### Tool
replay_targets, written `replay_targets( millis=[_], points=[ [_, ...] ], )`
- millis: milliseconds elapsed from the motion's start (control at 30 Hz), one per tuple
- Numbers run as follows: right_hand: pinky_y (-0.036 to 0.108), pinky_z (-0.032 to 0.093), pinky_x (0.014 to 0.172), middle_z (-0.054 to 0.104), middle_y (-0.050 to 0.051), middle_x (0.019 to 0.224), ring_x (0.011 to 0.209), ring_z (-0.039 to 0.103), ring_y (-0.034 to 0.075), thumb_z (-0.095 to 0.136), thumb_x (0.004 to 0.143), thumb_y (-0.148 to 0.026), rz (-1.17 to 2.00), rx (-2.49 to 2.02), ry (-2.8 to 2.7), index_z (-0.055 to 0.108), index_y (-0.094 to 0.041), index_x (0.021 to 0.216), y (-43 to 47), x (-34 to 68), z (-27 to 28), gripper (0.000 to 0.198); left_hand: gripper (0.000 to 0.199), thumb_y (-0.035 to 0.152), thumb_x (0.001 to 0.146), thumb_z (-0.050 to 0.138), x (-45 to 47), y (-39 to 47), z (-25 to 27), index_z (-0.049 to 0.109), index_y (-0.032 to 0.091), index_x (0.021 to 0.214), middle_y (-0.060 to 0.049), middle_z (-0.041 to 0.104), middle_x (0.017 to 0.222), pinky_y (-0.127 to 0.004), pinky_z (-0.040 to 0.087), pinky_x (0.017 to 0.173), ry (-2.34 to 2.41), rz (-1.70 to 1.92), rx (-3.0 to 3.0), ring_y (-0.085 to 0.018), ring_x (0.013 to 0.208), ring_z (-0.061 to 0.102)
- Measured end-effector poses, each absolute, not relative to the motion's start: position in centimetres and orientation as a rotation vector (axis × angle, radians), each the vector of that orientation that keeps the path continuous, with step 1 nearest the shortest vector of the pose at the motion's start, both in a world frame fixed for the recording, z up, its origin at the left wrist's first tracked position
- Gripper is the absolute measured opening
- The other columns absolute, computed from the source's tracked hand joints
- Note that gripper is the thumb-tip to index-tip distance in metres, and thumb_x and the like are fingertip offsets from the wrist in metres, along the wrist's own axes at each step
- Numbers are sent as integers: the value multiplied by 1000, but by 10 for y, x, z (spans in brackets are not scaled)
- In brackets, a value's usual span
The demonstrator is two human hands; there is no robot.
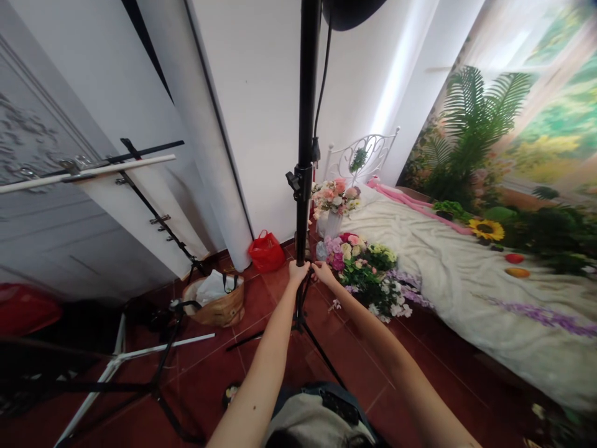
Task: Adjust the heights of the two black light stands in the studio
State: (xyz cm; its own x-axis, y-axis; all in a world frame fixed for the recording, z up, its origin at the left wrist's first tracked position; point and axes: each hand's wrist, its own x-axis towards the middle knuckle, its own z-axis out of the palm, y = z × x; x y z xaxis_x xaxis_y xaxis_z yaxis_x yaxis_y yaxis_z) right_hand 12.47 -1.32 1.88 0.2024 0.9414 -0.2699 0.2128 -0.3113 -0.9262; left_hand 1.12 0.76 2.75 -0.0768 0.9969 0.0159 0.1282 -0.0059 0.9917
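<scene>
A black light stand (305,93) rises upright in front of me, its tripod legs spread on the floor. My left hand (297,272) is wrapped round the lower part of its pole. Just to the right, my right hand (323,272) has its fingers pinched together at a small dark knob on the side of the stand, mostly hidden by the fingers. Higher up the pole sits a clamp collar with a black locking knob (293,181). A dark lamp head (354,12) shows at the top edge, with a black cable (323,81) hanging from it.
Right of the stand are artificial flowers (359,258) and a bed with a cream cover (448,261). On the left stand a woven bag (219,305), a red plastic bag (266,251), a backdrop frame (153,163) and white stand legs (116,361) across the tiled floor.
</scene>
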Motion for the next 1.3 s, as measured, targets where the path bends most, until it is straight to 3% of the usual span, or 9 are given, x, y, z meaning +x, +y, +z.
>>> replay_targets(
  millis=[233, 400, 533, 667, 833, 1100, 1300],
  points=[
    [15, 37, 37, 56, -5, 44, 35, 47, 7, 54, 82, -16, 1342, -1553, -845, 45, -9, 113, -18, 122, 37, 33, 16, 22, 58, 58, 11, 7, 31, 48, 16, 49, 1, 50, 48, -18, 33, 43, 1346, 1212, 1285, -8, 44, 45],
    [13, 35, 37, 55, -3, 45, 35, 46, 6, 51, 80, -16, 1448, -1515, -749, 54, -13, 83, -17, 122, 42, 5, 16, 23, 59, 58, 10, 8, 28, 48, 16, 48, 1, 50, 46, -19, 32, 43, 1316, 1203, 1301, -8, 43, 45],
    [13, 36, 39, 53, -2, 44, 35, 45, 5, 48, 77, -10, 1468, -1561, -705, 50, -15, 62, -7, 118, 43, 16, 15, 24, 58, 59, 10, 11, 23, 50, 15, 49, 1, 50, 45, -19, 33, 43, 1327, 1204, 1298, -8, 44, 46],
    [13, 34, 37, 50, -3, 41, 34, 42, 5, 52, 74, -9, 1435, -1627, -691, 46, -17, 55, 5, 113, 41, 22, 16, 24, 58, 59, 9, 13, 21, 50, 15, 48, 2, 50, 46, -19, 33, 44, 1328, 1217, 1311, -8, 45, 46],
    [14, 31, 36, 48, -4, 41, 34, 39, 5, 52, 77, -17, 1380, -1642, -765, 51, -16, 61, 1, 115, 39, 17, 16, 24, 58, 60, 8, 14, 19, 51, 15, 49, 1, 51, 46, -19, 32, 45, 1329, 1203, 1313, -9, 46, 47],
    [21, 46, 60, 66, 1, 72, 64, 59, 12, 57, 76, -38, 983, -1593, -1278, 61, -17, 84, -29, 133, 17, 22, 14, 21, 58, 60, 6, 6, 32, 51, 15, 49, 0, 51, 46, -20, 33, 44, 1336, 1201, 1274, -10, 46, 48],
    [22, 45, 65, 66, 0, 75, 62, 57, 11, 51, 80, -43, 977, -1550, -1404, 62, -18, 87, -29, 136, 12, 28, 14, 21, 58, 60, 5, 2, 41, 50, 15, 50, 0, 51, 46, -20, 33, 43, 1338, 1190, 1260, -10, 44, 46]
  ],
)
